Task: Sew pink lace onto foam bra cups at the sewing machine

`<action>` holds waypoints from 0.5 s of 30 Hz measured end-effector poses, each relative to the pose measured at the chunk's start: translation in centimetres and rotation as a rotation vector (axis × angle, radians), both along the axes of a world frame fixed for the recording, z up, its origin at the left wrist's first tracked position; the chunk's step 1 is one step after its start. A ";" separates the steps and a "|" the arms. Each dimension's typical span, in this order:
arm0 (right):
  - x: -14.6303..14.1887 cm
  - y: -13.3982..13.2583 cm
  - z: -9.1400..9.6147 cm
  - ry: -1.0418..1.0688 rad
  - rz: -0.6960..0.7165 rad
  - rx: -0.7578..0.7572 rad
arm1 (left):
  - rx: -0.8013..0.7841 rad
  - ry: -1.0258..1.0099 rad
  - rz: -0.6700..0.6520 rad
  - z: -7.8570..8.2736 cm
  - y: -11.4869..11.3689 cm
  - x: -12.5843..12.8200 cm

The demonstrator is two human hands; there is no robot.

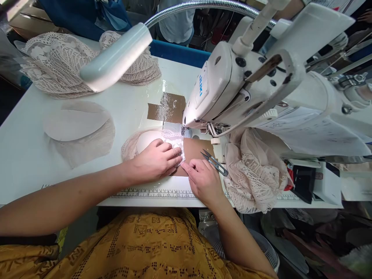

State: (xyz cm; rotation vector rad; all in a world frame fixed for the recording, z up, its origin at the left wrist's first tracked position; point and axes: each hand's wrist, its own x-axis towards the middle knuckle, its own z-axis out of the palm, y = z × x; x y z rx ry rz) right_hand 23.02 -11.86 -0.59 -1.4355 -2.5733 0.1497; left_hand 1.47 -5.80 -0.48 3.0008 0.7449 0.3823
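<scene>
My left hand (157,159) lies flat, fingers together, on a beige lace cup piece (136,144) in front of the sewing machine (232,83). It presses the lace edge (173,136) that runs toward the needle (213,131). My right hand (203,179) rests beside it, fingers curled, pinching the lace's near edge. Thread snips (214,161) lie across the back of its fingers; I cannot tell whether they are held. A brown card patch (196,149) lies under both hands.
Stacks of lace cups (58,62) sit at the back left. Plain cup liners (78,124) lie left of my hands. A pile of sewn lace (255,174) hangs off the table's right. A lamp head (116,58) hovers above. A ruler strip (151,193) marks the table's front edge.
</scene>
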 end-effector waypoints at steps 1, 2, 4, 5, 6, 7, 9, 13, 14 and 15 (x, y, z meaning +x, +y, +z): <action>0.0 0.0 0.0 0.008 0.000 0.000 | 0.003 0.007 0.002 0.0 0.0 0.0; 0.1 0.0 0.0 0.021 0.003 -0.003 | 0.004 0.016 0.003 0.1 -0.1 0.1; 0.3 0.1 0.0 0.066 0.008 -0.011 | 0.002 0.034 0.005 0.2 -0.1 0.1; 0.4 0.2 0.0 0.094 0.008 -0.015 | -0.002 0.040 0.006 0.3 -0.2 0.2; 0.6 0.3 -0.1 0.120 0.006 -0.018 | -0.008 0.043 0.010 0.4 -0.2 0.2; 0.6 0.3 -0.1 0.136 0.002 -0.019 | -0.014 0.042 0.015 0.4 -0.2 0.3; 0.7 0.5 -0.1 0.127 -0.008 -0.020 | -0.026 0.033 0.023 0.5 -0.2 0.3; 0.3 0.9 0.2 -0.002 -0.016 -0.031 | -0.047 -0.012 0.010 0.5 -0.1 0.1; 0.2 1.0 0.3 -0.026 -0.016 -0.037 | -0.058 -0.031 0.003 0.5 0.0 0.0; 0.1 1.0 0.4 -0.042 -0.016 -0.044 | -0.072 -0.050 0.001 0.5 0.1 0.0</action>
